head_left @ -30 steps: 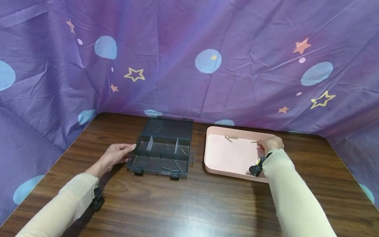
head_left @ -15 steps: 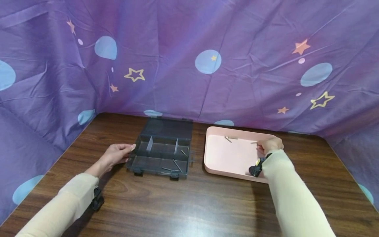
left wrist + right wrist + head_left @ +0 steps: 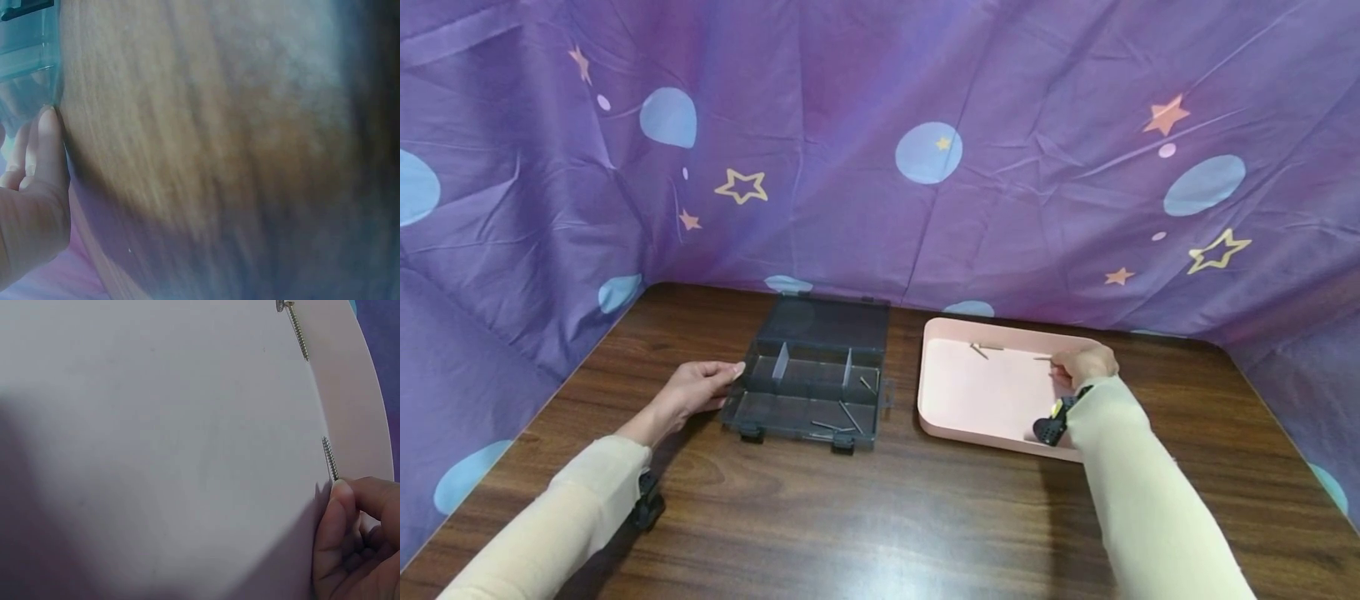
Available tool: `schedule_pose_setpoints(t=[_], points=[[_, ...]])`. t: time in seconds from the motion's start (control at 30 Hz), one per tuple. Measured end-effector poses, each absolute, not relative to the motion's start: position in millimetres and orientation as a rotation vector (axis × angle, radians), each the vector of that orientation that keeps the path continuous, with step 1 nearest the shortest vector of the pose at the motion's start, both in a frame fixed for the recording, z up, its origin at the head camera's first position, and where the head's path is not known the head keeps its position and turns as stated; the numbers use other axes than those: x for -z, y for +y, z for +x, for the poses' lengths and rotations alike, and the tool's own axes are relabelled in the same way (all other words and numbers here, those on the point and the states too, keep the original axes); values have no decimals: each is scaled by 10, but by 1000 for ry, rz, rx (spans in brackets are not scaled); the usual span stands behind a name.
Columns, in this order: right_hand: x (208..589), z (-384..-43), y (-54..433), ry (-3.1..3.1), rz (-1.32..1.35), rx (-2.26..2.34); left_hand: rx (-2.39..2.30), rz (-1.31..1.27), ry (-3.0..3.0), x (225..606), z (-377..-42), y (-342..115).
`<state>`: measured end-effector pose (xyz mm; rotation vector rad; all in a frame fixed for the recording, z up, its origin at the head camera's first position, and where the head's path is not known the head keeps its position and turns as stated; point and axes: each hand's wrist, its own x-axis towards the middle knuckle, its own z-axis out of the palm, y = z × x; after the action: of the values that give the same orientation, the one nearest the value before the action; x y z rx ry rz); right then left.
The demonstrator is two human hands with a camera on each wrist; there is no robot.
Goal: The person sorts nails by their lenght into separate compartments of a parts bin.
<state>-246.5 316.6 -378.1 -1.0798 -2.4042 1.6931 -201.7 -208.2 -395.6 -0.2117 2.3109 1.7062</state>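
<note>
My right hand (image 3: 1084, 364) is inside the pink tray (image 3: 929, 408) at its far right, by the back wall. Between thumb and forefinger it pinches a screw (image 3: 330, 458), whose threaded end points away from the fingertips. Two more screws (image 3: 991, 347) lie near the tray's back wall, further left. On the left, my left hand (image 3: 688, 395) holds the left side of a dark see-through organizer box (image 3: 820, 390), thumb at the rim. The box stands with its lid laid back. A few screws (image 3: 850, 417) lie in its front compartment, and brass-coloured ones (image 3: 868, 383) at the back right.
Both containers stand on a dark wooden table (image 3: 820, 517), with a narrow gap between them. A purple curtain (image 3: 850, 233) printed with stars hangs right behind the table's back edge. Two black latches (image 3: 842, 444) stick out from the box's front.
</note>
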Motion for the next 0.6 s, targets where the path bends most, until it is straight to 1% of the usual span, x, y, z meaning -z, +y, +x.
schedule_pose_setpoints(t=[0.27,0.6], points=[[3778,-2491,3202,-2471,-1092,-1696,-1724,-213,2296,3972,-2014,-2086],[3716,-2581,3218,-2348,-1162,-1963,-1720,-212,2308,3945,-2016,-2085]])
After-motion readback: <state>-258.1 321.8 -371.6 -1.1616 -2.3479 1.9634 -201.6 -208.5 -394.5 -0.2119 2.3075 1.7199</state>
